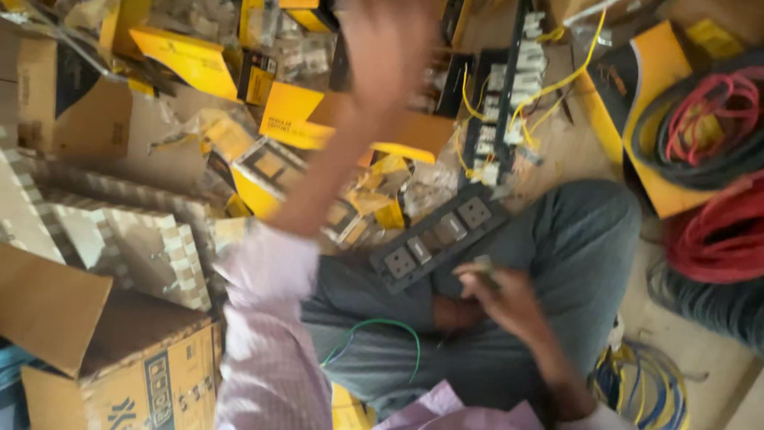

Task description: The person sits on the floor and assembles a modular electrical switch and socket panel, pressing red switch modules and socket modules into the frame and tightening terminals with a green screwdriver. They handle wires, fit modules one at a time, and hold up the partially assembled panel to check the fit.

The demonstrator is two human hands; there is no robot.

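I sit cross-legged on the floor with a long dark switch panel (438, 237) lying across my knee. My right hand (503, 301) rests just below the panel's right part, its fingers closed on a small pale grey part (482, 265). My left arm stretches away from me, and my left hand (388, 49) is a blur high up among the yellow boxes (288, 111). Whether that hand holds anything cannot be made out. A thin green wire (382, 325) loops over my lap.
Brown cardboard boxes (135, 358) crowd the left side, with corrugated packing inserts (151, 239) beside them. A second dark panel with yellow wires (503, 103) lies further off. Red and grey cable coils (708, 119) sit at the right, and a yellow-blue coil (641, 386) near my right elbow.
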